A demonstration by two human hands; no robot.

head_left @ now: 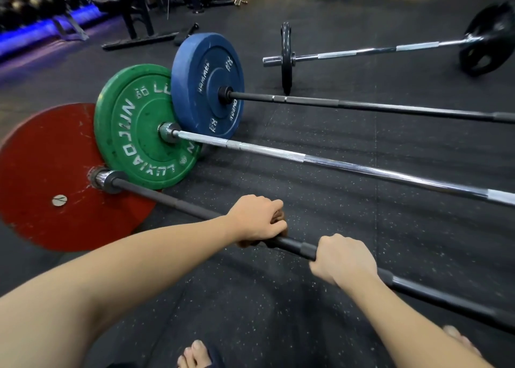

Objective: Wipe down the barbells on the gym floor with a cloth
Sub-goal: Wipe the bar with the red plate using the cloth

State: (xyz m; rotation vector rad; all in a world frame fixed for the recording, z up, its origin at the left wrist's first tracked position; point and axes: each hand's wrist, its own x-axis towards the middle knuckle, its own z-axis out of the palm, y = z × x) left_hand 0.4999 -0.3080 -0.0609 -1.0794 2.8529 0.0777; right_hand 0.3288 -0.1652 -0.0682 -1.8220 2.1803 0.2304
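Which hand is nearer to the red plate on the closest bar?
Left. The left hand grips the black bar closer to the red plate; the right hand grips the same bar farther along, away from the plate.

There's your left forearm (125,273), bare all the way to the wrist, and your left hand (256,220) is bare as well, knuckles in a smooth row. Right forearm (404,317), same story, bare right down into a bare right hand (341,259). Down low now: bare toes (193,353) with short nails, and a dark navy strip of footwear (216,358) just beside them, too little showing to tell its kind. More bare toes (457,337) peek out behind your right forearm.
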